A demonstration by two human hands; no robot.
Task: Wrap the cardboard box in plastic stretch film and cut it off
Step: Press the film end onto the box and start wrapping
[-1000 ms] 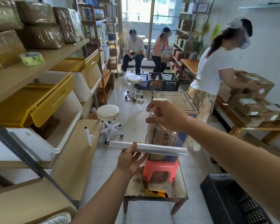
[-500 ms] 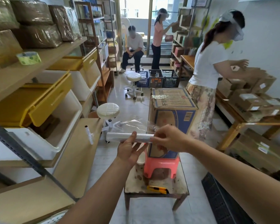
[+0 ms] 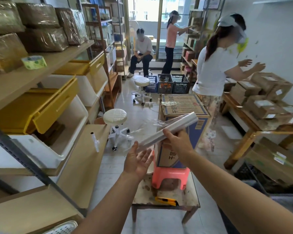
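A cardboard box (image 3: 181,105) with blue printed sides stands upright on a pink plastic stool (image 3: 170,176), which sits on a small worn table (image 3: 189,198). In front of the box my right hand (image 3: 173,138) grips a roll of clear stretch film (image 3: 176,127), tilted with its far end up and to the right. A loose crumpled tail of film trails off the roll to the left. My left hand (image 3: 138,159) is open, palm up, just below the roll's lower end and apart from it. A yellow utility knife (image 3: 166,200) lies on the table's front edge.
Shelves with wrapped parcels, a tape roll (image 3: 34,62) and yellow-lidded bins (image 3: 41,108) line the left. A white stool (image 3: 115,117) stands beside the box. A person in a white top (image 3: 213,68) works at a box-laden bench on the right. Two more people and crates are at the back.
My left hand let go of the roll and opened beneath it. My right hand took the roll over and tilted its far end upward.
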